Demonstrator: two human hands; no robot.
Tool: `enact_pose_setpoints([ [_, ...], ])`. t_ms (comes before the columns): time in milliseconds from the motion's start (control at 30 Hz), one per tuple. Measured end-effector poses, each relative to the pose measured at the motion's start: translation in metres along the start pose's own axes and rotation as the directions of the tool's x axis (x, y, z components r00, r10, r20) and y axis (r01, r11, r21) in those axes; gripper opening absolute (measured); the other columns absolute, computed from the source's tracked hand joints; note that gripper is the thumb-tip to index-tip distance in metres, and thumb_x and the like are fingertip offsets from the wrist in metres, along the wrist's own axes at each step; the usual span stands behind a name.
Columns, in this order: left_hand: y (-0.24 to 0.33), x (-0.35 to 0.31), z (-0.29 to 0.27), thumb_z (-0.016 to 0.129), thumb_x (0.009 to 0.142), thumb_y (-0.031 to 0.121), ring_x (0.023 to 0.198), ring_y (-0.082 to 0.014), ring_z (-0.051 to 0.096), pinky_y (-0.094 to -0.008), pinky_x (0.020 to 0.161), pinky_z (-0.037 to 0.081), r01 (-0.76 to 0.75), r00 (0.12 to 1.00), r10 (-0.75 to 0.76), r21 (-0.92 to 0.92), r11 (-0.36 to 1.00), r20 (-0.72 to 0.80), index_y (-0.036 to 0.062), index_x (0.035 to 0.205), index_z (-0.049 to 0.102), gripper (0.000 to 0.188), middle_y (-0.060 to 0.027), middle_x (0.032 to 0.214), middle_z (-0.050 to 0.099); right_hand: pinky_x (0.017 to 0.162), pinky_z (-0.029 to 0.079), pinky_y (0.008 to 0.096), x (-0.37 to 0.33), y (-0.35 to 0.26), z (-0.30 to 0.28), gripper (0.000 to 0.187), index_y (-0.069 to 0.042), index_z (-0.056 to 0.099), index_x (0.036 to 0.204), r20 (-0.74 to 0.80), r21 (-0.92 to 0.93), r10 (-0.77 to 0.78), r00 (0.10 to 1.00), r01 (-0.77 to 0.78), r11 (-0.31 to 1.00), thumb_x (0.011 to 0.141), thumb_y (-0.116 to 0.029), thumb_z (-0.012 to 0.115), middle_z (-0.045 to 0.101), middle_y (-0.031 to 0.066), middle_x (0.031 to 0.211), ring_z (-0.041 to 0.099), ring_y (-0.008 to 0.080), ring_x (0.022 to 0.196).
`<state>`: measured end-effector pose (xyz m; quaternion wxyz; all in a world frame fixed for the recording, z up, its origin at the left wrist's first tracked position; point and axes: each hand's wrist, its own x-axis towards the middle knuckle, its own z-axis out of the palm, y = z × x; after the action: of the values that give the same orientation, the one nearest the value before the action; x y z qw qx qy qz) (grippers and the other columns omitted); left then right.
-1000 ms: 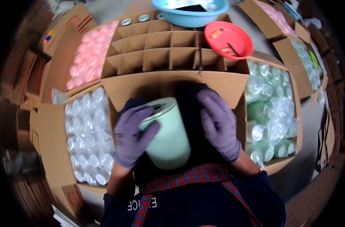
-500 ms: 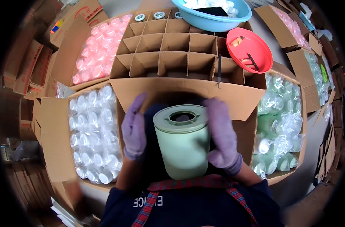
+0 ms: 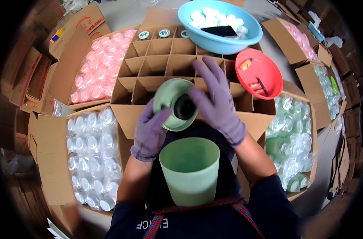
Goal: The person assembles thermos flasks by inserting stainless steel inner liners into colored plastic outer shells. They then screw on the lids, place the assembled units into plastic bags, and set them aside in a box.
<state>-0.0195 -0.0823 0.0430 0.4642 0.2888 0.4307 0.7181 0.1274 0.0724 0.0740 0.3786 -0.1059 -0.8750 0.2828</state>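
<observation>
My left hand (image 3: 149, 133), in a purple glove, grips the rim of a pale green round lid (image 3: 170, 88), tilted on its side. A black round piece (image 3: 185, 107) sits in the lid's middle. My right hand (image 3: 218, 104), gloved alike, is beside the lid with fingers spread apart; its thumb is near the black piece, and whether it touches I cannot tell. Below my hands, a pale green pot (image 3: 190, 185) stands upright in my lap with its top uncovered, showing a bare inside.
Ahead is a divided cardboard box (image 3: 185, 65) with several white-rimmed round items in its far row. On it rest a blue basin (image 3: 229, 47) of white pieces with a black phone-like slab, and a red bowl (image 3: 265, 73). Boxes of wrapped pink (image 3: 103, 59), white (image 3: 94, 155) and green (image 3: 289, 131) cups flank me.
The lid has come off the pot and is now up in my left hand, tilted, over the divided box's near edge. Both hands have moved forward and the pot's mouth is exposed.
</observation>
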Motion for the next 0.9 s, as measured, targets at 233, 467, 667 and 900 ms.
enact_pose_setpoints([
  [233, -0.024, 0.023, -0.005, 0.06, 0.095, 0.005, 0.13, -0.0196, 0.051, -0.0334, 0.111, 0.038, -0.269, 0.954, 0.28, 0.108, 0.957, -0.107, -0.005, 0.151, 0.035, 0.063, -0.0119, 0.145, 0.052, 0.073, 0.056, 0.0438, -0.002, 0.035, 0.036, 0.05, -0.005, 0.054, 0.138, 0.097, -0.021, 0.392, 0.915, -0.392, 0.92, 0.095, -0.027, 0.065, 0.07, 0.0184, 0.08, 0.07, 0.036, 0.079],
  [467, -0.027, 0.037, -0.02, 0.065, 0.091, 0.006, 0.13, -0.0198, 0.05, -0.0345, 0.112, 0.037, -0.26, 0.945, 0.262, 0.037, 0.965, -0.197, -0.005, 0.151, 0.036, 0.067, -0.0106, 0.144, 0.052, 0.078, 0.053, 0.0428, 0.013, 0.034, 0.046, 0.067, 0.005, 0.041, 0.143, 0.17, 0.13, 0.358, 0.918, -0.381, 0.915, 0.093, -0.031, 0.068, 0.065, 0.026, 0.101, 0.066, 0.0418, 0.095],
  [667, -0.028, 0.05, -0.028, 0.065, 0.094, 0.01, 0.128, -0.0188, 0.051, -0.0336, 0.111, 0.038, -0.272, 0.939, 0.288, 0.106, 0.956, -0.187, -0.0057, 0.15, 0.038, 0.064, -0.011, 0.141, 0.054, 0.074, 0.053, 0.0443, 0.033, 0.042, 0.051, 0.076, 0.002, 0.038, 0.146, 0.315, 0.001, 0.498, 0.808, -0.525, 0.851, 0.09, -0.037, 0.07, 0.065, 0.0258, 0.098, 0.067, 0.0408, 0.088],
  [900, -0.023, 0.079, -0.053, 0.062, 0.097, 0.013, 0.119, -0.0184, 0.055, -0.0332, 0.105, 0.042, -0.213, 0.919, 0.257, 0.17, 0.962, -0.3, -0.0074, 0.144, 0.043, 0.055, -0.0139, 0.132, 0.058, 0.069, 0.054, 0.0443, 0.065, 0.081, 0.062, 0.044, -0.003, 0.066, 0.099, 0.189, -0.077, 0.367, 0.911, -0.359, 0.93, 0.092, -0.047, 0.065, 0.069, 0.0202, 0.083, 0.069, 0.0389, 0.081],
])
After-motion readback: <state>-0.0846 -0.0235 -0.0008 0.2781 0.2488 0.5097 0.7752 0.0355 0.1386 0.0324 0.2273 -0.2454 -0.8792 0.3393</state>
